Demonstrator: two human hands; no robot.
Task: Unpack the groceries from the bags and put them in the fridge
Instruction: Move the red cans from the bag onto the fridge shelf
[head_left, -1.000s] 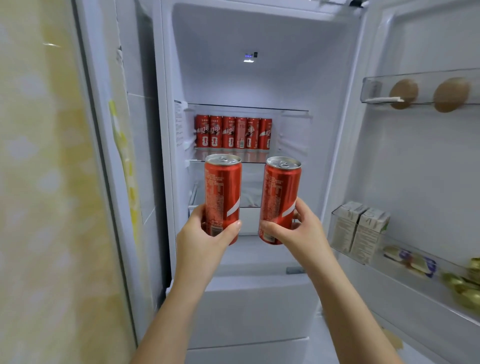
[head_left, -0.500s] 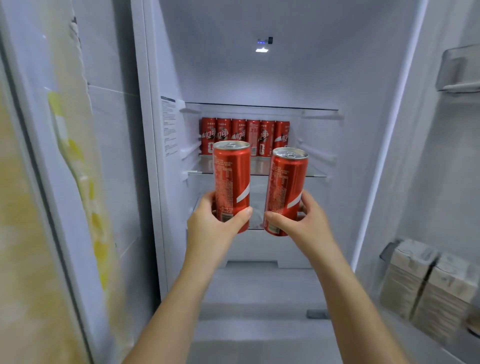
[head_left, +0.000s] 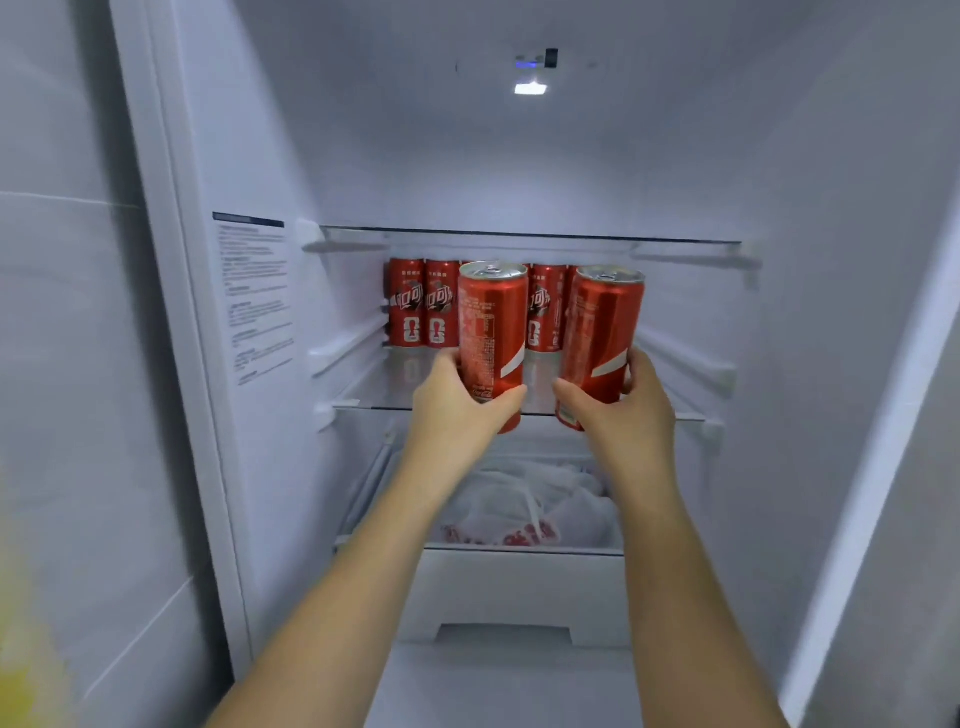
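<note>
I look into an open white fridge (head_left: 519, 171). My left hand (head_left: 457, 405) grips a tall red soda can (head_left: 492, 332) by its lower half, held upright. My right hand (head_left: 623, 410) grips a second red can (head_left: 602, 332), tilted slightly to the right. Both cans hover at the front edge of a glass shelf (head_left: 374, 384). A row of several matching red cans (head_left: 423, 304) stands at the back of that shelf, partly hidden behind the two held cans.
A second glass shelf (head_left: 530, 236) sits just above the can row. Below the shelf, a drawer (head_left: 519, 587) holds a white plastic bag (head_left: 524, 504) with red print. A label sticker (head_left: 254, 296) is on the fridge's left inner wall. The door edge (head_left: 883, 467) stands at right.
I have come closer to the fridge. Both hands have carried the cans forward and up to the front of the shelf with the can row. The door shelves have left the view.
</note>
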